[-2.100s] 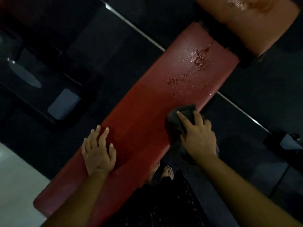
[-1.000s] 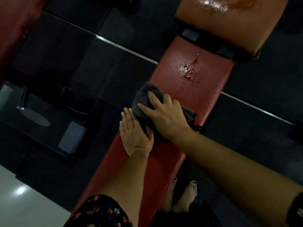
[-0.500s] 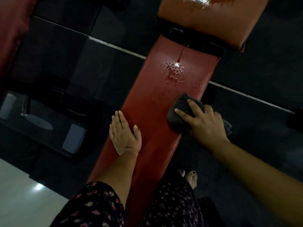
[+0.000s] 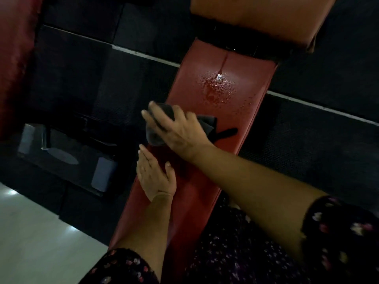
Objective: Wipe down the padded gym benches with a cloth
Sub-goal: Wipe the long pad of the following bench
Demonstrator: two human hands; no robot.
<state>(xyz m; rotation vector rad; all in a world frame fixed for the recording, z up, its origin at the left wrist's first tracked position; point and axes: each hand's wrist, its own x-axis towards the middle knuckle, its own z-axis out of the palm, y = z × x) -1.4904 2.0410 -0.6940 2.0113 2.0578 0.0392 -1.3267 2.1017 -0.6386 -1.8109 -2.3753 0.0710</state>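
Observation:
A long red padded bench [image 4: 242, 124] runs from bottom centre up to the top right, where an orange-brown pad [image 4: 256, 15] adjoins it. A patch of liquid droplets [image 4: 217, 87] glistens near the bench's far end. My right hand [image 4: 176, 128] lies with spread fingers on a dark grey cloth [image 4: 206, 121], pressing it against the bench's left edge, below the droplets. My left hand [image 4: 153, 175] rests flat on the pad just below the cloth, fingers straight. Much of the cloth is hidden under my right hand.
Black rubber floor mats with a pale seam [image 4: 143, 55] surround the bench. A dark machine base with grey pads [image 4: 102, 173] sits at the left. Pale tiled floor [image 4: 30, 232] is at bottom left. Another red pad [image 4: 14, 48] fills the upper left edge.
My right hand has swept the cloth from the bench's right edge across to its left edge. My left hand has stayed flat on the pad.

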